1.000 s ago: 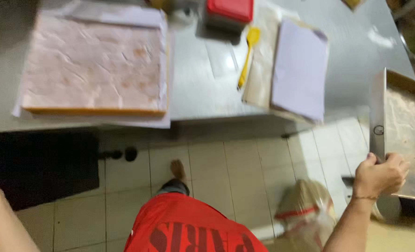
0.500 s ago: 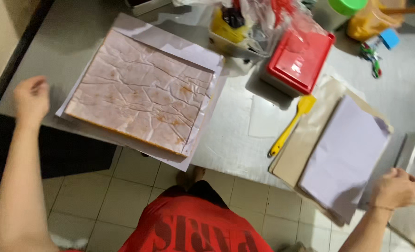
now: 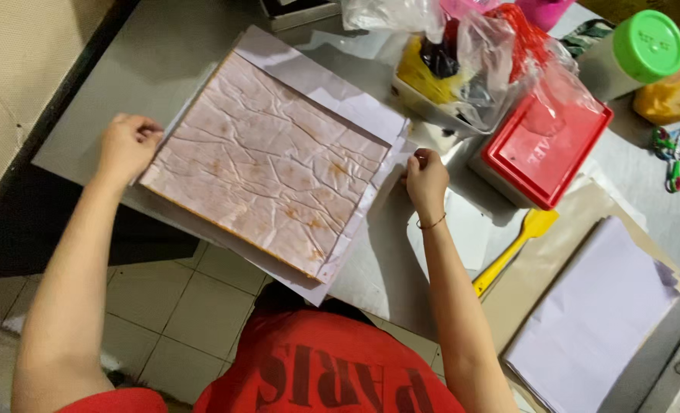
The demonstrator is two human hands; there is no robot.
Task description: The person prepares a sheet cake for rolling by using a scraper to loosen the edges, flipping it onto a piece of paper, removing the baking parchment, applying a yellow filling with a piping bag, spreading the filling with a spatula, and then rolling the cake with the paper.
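Hands at opposite edges of paper-covered sheet cake [image 3: 267, 164], which lies skewed on the steel bench [image 3: 164, 46], near edge overhanging: left hand [image 3: 128, 145] in a closed grip on the far-left corner, right hand [image 3: 425, 177] pinching the liner at the right edge. Even, level pulls would likely best spare the cake. Beyond: yellow spatula [image 3: 517, 248], red-lidded box [image 3: 543, 149], green-capped jar [image 3: 638, 50].

A red-lidded box [image 3: 545, 150] sits beside a green-capped jar [image 3: 637, 52], both closed.
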